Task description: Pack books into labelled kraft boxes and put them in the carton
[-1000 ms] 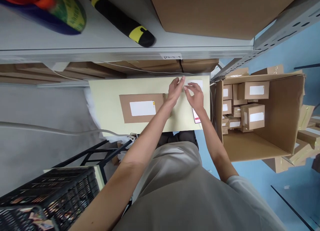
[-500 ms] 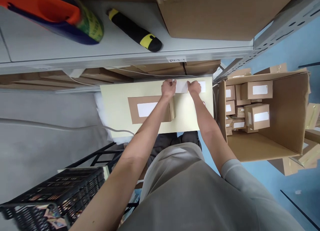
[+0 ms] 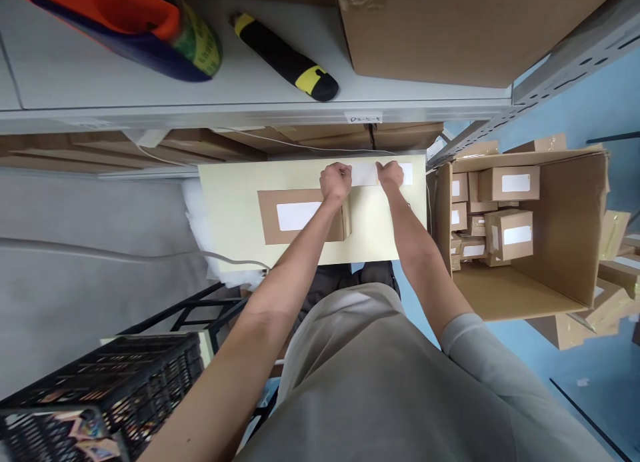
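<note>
A pale table (image 3: pixel 230 182) is standing in front of the person, and on it a brown cardboard box (image 3: pixel 270 223) is lying, partly behind the left forearm. The left hand (image 3: pixel 335 181) and the right hand (image 3: pixel 391 175) are gripping, with curled fingers, opposite ends of a white paper slip (image 3: pixel 364 175), which is spanning between them near the table's far edge

This looks like a warehouse packing area, with grey metal shelving (image 3: pixel 265 92) far and small, white-labelled brown cardboard parcels (image 3: pixel 509 235) at right.
</note>
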`<action>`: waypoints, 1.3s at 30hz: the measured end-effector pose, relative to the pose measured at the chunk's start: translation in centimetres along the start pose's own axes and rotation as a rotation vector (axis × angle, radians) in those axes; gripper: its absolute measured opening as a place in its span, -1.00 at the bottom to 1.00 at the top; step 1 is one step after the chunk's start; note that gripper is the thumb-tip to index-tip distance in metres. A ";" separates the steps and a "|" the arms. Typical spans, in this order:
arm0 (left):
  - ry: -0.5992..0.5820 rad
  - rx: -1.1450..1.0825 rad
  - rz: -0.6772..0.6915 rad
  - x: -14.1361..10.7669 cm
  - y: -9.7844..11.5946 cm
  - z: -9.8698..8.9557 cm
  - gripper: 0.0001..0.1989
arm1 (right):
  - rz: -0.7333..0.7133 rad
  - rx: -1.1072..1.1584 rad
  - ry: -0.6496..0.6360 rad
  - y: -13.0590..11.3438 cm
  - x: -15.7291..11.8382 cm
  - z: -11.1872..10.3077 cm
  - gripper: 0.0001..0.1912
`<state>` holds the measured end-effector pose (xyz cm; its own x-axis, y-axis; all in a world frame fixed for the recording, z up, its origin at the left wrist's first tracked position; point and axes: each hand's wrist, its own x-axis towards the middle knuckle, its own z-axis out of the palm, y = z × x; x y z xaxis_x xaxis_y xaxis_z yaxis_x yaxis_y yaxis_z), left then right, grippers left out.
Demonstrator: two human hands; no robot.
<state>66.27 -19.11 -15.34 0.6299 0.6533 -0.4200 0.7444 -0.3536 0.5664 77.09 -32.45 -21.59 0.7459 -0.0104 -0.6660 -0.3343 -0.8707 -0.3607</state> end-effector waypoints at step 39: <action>-0.081 -0.796 0.046 -15.9 -9.7 -18.4 -0.56 | -0.517 0.722 -0.248 2.1 -31.0 -3.1 -0.42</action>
<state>44.95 -13.78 -1.06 0.6927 0.5885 -0.4170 0.3550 0.2251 0.9074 55.06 -35.52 0.35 0.7855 0.4727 -0.3994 -0.3348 -0.2183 -0.9167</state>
